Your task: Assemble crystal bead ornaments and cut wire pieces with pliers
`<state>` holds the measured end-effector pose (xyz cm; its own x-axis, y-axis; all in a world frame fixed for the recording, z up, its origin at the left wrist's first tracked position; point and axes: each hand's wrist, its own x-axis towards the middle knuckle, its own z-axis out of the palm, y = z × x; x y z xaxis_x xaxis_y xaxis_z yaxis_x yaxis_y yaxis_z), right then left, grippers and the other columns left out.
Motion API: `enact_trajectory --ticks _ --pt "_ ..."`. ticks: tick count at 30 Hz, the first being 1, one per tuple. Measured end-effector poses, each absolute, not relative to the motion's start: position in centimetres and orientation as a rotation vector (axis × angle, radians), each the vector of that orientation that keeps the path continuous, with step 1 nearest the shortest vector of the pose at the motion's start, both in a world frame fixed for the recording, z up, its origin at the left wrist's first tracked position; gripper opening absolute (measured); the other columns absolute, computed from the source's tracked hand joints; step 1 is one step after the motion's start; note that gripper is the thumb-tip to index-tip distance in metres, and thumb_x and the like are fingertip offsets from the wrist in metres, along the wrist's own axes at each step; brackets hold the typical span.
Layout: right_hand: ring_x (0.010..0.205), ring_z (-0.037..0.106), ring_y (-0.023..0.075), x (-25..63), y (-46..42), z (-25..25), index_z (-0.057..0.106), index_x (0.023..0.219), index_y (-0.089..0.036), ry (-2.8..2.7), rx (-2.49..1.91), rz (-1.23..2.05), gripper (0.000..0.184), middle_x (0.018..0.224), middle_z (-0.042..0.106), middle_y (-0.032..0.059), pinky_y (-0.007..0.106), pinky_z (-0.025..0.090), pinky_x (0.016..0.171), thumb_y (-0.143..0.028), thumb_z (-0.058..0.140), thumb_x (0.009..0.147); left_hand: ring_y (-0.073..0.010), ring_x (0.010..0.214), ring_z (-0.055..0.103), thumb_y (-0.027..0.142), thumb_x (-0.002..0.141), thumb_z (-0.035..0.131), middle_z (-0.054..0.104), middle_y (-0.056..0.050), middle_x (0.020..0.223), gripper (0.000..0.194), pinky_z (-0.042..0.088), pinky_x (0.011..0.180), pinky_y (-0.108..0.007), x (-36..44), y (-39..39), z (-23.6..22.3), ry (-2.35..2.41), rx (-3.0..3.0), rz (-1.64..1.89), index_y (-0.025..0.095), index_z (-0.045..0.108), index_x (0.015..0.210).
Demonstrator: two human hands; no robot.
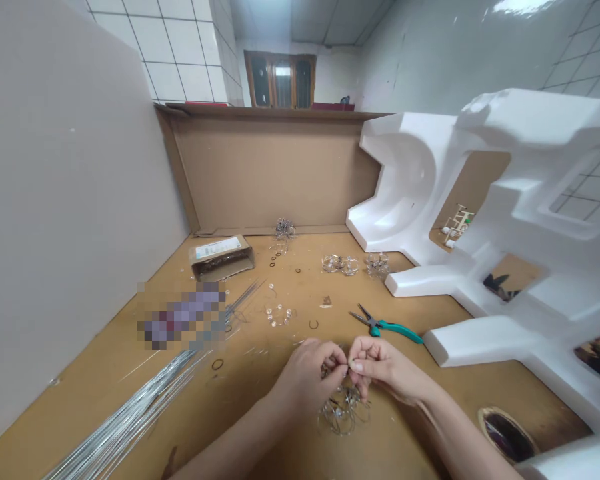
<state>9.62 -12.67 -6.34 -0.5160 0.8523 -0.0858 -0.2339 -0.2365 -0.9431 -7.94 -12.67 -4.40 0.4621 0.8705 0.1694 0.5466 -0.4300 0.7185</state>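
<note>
Close together over the near part of the table, my left hand [310,370] and my right hand [387,370] both pinch at one small spot. Just below the fingers hangs or rests a cluster of bent wire loops with clear beads [341,415]. Both hands seem to grip the upper part of this wire cluster, though the fingers hide the exact point. Beyond my right hand lie needle-nose pliers [387,327] with teal handles, jaws pointing left. A loose ring of wire with clear beads [279,316] sits farther forward, left of centre.
A bundle of straight silver wires [145,393] runs along the left. Behind it stands an open cardboard box [223,257]. More wire-and-bead clusters [340,265] lie toward the back. White foam packing [445,283] borders the right side, and a cardboard panel [275,170] closes the back.
</note>
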Motion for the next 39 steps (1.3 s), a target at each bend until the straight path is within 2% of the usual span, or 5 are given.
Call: enact_trajectory --ticks 11,23,27,32,39 --pt "0.044 0.059 0.009 9.5 -12.6 -6.6 0.054 0.072 -0.012 -1.209 -0.892 1.761 0.022 0.063 0.065 0.0019 0.02 0.048 0.046 -0.027 0.07 0.068 -0.0138 0.067 0.054 0.017 0.073 0.048 0.062 0.0 0.068 0.011 0.042 0.067 -0.025 -8.1 -12.4 -4.3 1.156 2.181 0.77 0.019 0.058 0.069" --pt "0.042 0.047 0.006 8.9 -12.9 -5.9 0.052 0.062 -0.014 -1.155 -1.06 1.622 0.025 0.05 0.056 -0.0039 0.018 0.037 0.043 -0.024 0.074 0.057 -0.0104 0.055 0.047 0.009 0.074 0.039 0.053 0.003 0.06 0.015 0.03 0.099 -0.043 -8.0 -12.7 -5.4 0.896 2.698 0.927 0.019 0.049 0.068" --pt "0.041 0.041 0.0024 8.8 -13.1 -5.6 0.049 0.06 -0.014 -1.188 -1.024 1.623 0.022 0.066 0.059 -0.0019 0.016 0.028 0.039 -0.018 0.071 0.058 -0.0119 0.063 0.05 0.01 0.07 0.045 0.054 0.001 0.07 0.015 0.044 0.077 -0.031 -8.1 -12.7 -5.2 0.974 2.425 0.812 0.019 0.047 0.082" --pt "0.042 0.035 0.0038 8.8 -12.7 -5.2 0.047 0.06 -0.016 -1.38 -1.098 1.527 0.016 0.049 0.046 -0.0075 0.017 0.024 0.042 -0.014 0.063 0.06 -0.0137 0.067 0.051 0.016 0.07 0.05 0.052 0.003 0.065 0.027 0.04 0.062 -0.024 -7.9 -12.7 -5.2 1.082 2.133 0.721 0.021 0.048 0.096" --pt "0.053 0.043 0.0095 8.6 -13.0 -5.9 0.047 0.061 -0.018 -1.708 -1.255 0.681 0.013 0.061 0.051 -0.0022 0.021 0.034 0.05 -0.007 0.053 0.065 -0.0101 0.06 0.057 0.021 0.08 0.044 0.064 -0.001 0.084 0.03 0.042 0.06 -0.022 -7.5 -13.5 -5.2 0.877 1.81 0.786 0.02 0.041 0.11"
